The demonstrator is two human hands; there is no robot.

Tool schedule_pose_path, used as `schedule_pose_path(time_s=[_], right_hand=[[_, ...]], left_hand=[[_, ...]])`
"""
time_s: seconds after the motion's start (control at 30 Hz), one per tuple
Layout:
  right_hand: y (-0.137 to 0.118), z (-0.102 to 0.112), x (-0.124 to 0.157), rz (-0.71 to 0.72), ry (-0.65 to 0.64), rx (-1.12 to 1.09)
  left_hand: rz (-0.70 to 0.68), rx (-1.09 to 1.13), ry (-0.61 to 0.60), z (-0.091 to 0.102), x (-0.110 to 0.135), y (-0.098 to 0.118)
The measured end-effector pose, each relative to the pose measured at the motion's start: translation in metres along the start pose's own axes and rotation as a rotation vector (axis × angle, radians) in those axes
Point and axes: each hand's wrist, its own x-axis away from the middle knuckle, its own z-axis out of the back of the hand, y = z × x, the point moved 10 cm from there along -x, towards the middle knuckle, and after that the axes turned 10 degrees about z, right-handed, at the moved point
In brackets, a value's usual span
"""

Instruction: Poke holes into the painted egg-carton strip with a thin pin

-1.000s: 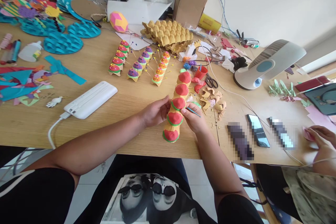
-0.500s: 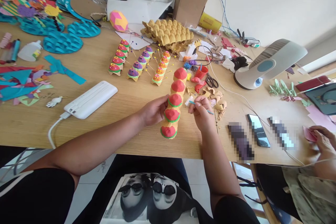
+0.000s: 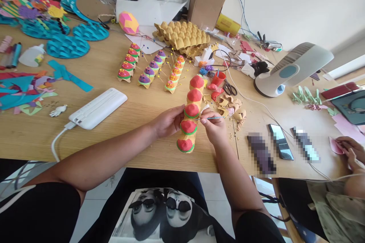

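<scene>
A strip of egg carton cups point(image 3: 188, 127), capped with red clay and partly edged in green, is held up over the table. My left hand point(image 3: 170, 120) grips its left side, with some fingers hidden behind it. Pinched in my right hand point(image 3: 213, 126) is a thin blue stick-like tool point(image 3: 217, 117); its tip reaches the strip's right side, near the middle cups. Beyond the strip stand finished-looking rows with red point(image 3: 129, 62), purple point(image 3: 152, 69) and orange point(image 3: 175, 74) caps, with pins sticking out of them.
A white power bank point(image 3: 98, 108) lies left of my hands. Torn carton scraps point(image 3: 235, 108), black scissors point(image 3: 229, 88) and a red cup point(image 3: 218, 78) sit to the right. Farther right are a small fan point(image 3: 291, 70), a phone point(image 3: 281, 141) and another person's hands point(image 3: 352, 150) holding pink paper.
My right hand has moved left and brought the tool against the strip's side. The strip has shifted slightly right and down. At far right, the other person's hands have moved slightly.
</scene>
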Motion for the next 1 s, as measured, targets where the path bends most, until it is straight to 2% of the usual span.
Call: schedule_pose_path(time_s=[0.27,0.63,0.77,1.0], right_hand=[[-0.006,-0.003,0.001,0.015,-0.024,0.152],[-0.031,-0.004,0.0,0.207,-0.036,0.361],[-0.036,-0.003,0.001,0.254,-0.019,0.384],[-0.032,-0.002,0.002,0.252,-0.029,0.391]], left_hand=[[0.001,0.004,-0.023,-0.003,0.0,0.0],[0.064,0.041,-0.093,-0.013,0.003,-0.005],[0.068,0.029,-0.106,-0.016,0.005,-0.004],[0.072,0.032,-0.095,-0.015,0.005,-0.005]])
